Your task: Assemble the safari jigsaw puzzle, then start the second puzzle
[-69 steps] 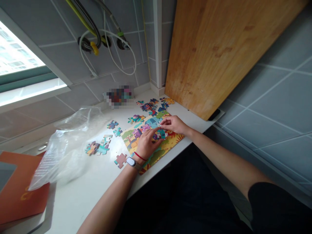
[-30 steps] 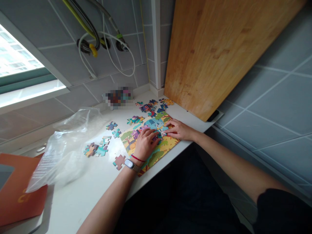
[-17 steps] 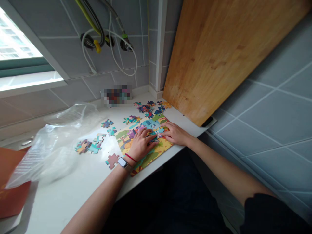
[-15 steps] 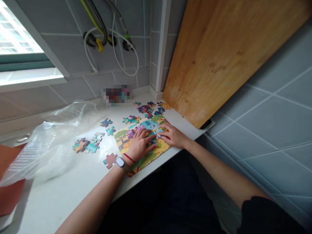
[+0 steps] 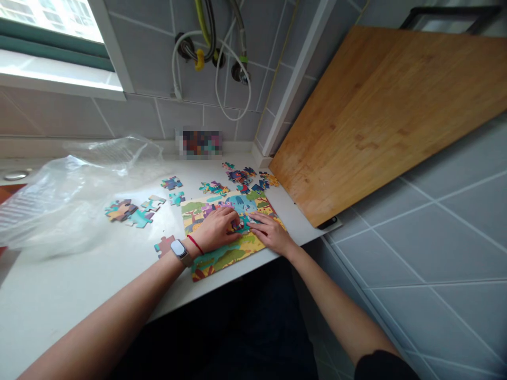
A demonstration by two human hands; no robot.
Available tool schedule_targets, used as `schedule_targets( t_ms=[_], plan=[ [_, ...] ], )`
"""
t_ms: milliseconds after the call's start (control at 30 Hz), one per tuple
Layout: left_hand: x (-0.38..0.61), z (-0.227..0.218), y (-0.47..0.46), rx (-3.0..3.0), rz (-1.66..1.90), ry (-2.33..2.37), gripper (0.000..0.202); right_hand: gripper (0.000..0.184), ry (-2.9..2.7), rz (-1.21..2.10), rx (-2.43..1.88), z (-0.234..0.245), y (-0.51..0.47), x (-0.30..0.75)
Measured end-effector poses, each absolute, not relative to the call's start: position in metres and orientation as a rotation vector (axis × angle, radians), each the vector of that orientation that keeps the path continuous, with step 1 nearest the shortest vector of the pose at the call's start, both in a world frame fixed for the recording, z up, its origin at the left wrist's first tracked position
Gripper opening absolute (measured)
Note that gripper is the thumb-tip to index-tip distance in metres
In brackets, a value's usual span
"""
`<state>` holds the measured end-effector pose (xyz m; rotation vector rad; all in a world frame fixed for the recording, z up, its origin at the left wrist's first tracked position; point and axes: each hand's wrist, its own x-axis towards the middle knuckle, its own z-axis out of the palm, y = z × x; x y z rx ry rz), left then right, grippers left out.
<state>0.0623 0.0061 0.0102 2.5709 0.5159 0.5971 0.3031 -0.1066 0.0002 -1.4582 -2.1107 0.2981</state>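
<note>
So the jigsaw is lying flat near the front edge of the white counter, a bright jungle-looking scene with the middle mostly covered by both hands. Left hand has its fingers curled over the picture, right hand has its fingers stretched out on it, tips right near the left's; honestly can't tell if either is pinching a piece. A pinkish-brown piece is partly tucked behind the watch. A heap of loose pieces sits just past the puzzle, and a teal-and-brown cluster lies off to the left. Beyond that there's a crumpled clear plastic bag, and I can't make out anything inside it. Something orange pokes out by the bag, mostly cut off by the edge of view. Whatever's against the back wall is a pixelated block. Grey tiled corner, window top left, hoses and a looped white cable on the wall, big wooden board leaning on the right.
</note>
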Motion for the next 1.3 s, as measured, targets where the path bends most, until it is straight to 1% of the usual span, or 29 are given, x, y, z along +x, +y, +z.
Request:
schedule_targets(
  t_ms=[200,400,700,900,1100,1300],
  plan=[
    [0.058,0.015,0.012,2.594,0.546,0.538,0.017,0.032,-2.069,0.302,-1.481,-0.001,-0.107,0.303],
    [0.057,0.021,0.013,2.633,0.461,0.561,0.020,0.031,-2.043,0.279,-1.502,-0.003,-0.107,0.306],
    [0.044,0.028,0.023,2.590,0.360,0.498,0.020,0.028,-1.989,0.245,-1.534,-0.004,-0.111,0.303],
    [0.048,0.028,0.018,2.607,0.438,0.459,0.023,0.035,-1.960,0.267,-1.551,-0.009,-0.110,0.303],
    [0.054,0.024,0.007,2.556,0.480,0.296,0.023,0.036,-1.991,0.258,-1.566,-0.007,-0.111,0.300],
    [0.063,0.015,-0.006,2.564,0.560,0.362,0.024,0.040,-2.016,0.271,-1.569,-0.004,-0.111,0.301]
  ],
)
